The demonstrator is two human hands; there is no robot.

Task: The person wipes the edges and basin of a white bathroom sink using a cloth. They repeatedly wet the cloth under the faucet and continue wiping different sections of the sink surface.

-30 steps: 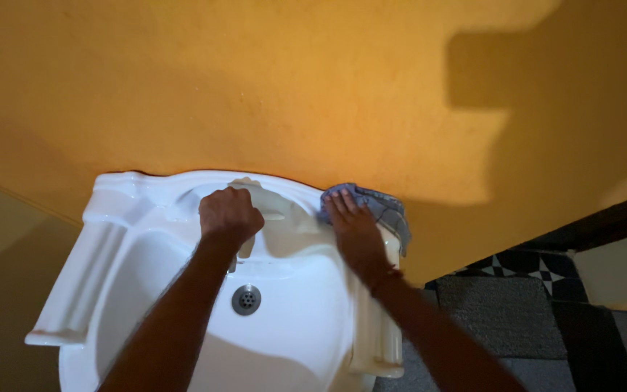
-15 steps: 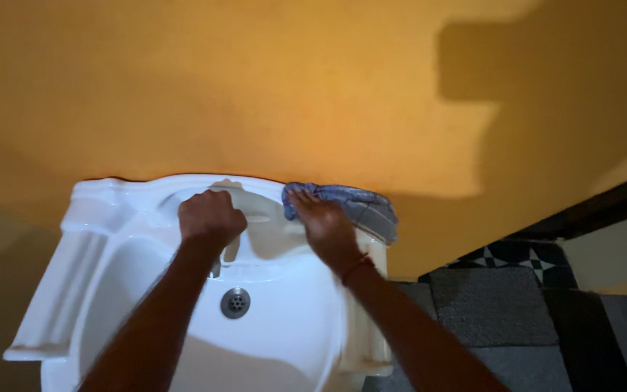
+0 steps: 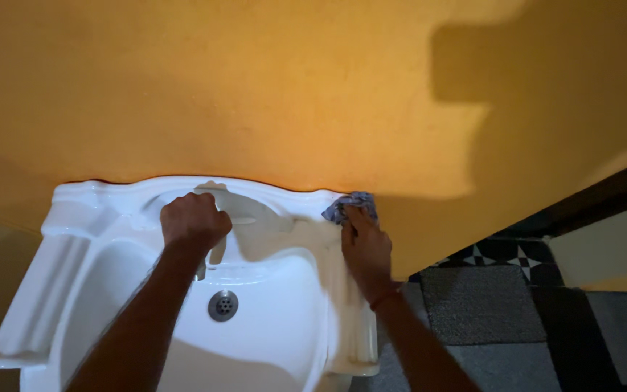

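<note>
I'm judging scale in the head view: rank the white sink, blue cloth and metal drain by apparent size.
1. White sink, by far the largest.
2. Blue cloth, partly hidden under the right hand, so its full size is unclear.
3. Metal drain, about the same as the visible cloth.

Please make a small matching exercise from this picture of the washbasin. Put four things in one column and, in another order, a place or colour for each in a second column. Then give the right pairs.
Things:
1. cloth
2. drain
3. left hand
4. wall

Places and colours:
A. orange-yellow, behind the basin
B. closed around the tap at the back of the bowl
C. blue-grey, under the right hand at the basin's back right corner
D. round and metal, at the bottom of the bowl

Right pairs: 1-C, 2-D, 3-B, 4-A
</note>
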